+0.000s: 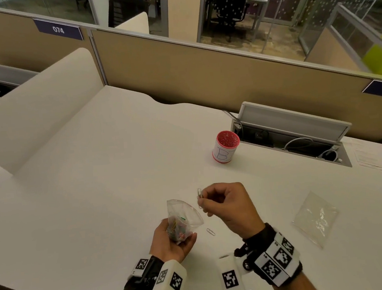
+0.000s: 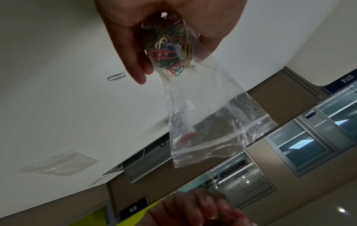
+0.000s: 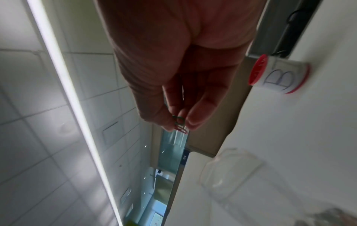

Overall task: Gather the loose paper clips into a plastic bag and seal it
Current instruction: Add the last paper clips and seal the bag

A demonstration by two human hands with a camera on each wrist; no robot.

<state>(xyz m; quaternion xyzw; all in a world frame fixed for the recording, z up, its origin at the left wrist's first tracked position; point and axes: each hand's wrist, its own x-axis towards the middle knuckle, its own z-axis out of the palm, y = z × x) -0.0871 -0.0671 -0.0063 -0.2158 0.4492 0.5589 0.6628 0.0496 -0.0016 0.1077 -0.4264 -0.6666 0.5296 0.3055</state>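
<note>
My left hand (image 1: 170,241) grips the thin zip bag (image 2: 203,107) low, around its clump of coloured paper clips (image 2: 170,50), leaving the limp mouth flopping open above. My right hand (image 1: 227,205) pinches a few clips (image 1: 199,198) just beside that mouth; one steel clip (image 1: 210,232) lies on the desk (image 1: 95,176). Clips look light, stiff and slick, so I judge a fingertip pinch suits them, and the bag is best held by its zip strip.

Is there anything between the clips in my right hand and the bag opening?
Nothing visible. The right hand pinches paper clips just beside the plastic bag, gripped by the left hand, with only air between. Whether its mouth gapes wide enough is unclear.
</note>
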